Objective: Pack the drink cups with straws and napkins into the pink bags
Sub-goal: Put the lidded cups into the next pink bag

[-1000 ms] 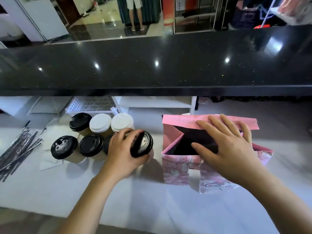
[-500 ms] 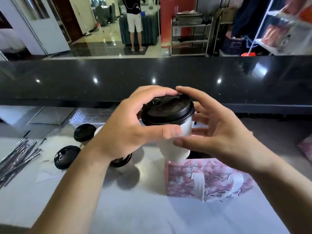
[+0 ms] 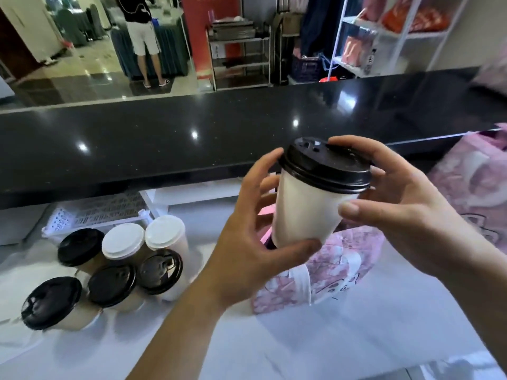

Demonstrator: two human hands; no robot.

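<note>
I hold a white paper cup (image 3: 304, 212) with a black lid (image 3: 326, 167) up in the air above an open pink bag (image 3: 337, 267). My left hand (image 3: 247, 242) grips the cup's body from the left, thumb under its base. My right hand (image 3: 395, 209) grips the cup from the right, fingers over the lid and thumb on the cup wall. The bag stands on the white counter (image 3: 301, 344), mostly hidden behind the cup and my hands. Straws and napkins are out of view.
Several more cups stand at the left, some with black lids (image 3: 111, 285), two with white lids (image 3: 123, 241). A white perforated tray (image 3: 93, 215) lies behind them. A black raised counter (image 3: 164, 149) runs across. Another pink bag (image 3: 474, 182) is at the right.
I lifted the black-lidded cup from the group with my left hand; my right hand left the bag's mouth and joined it. The cup has since shifted right, and my left hand moved from lid to body.
</note>
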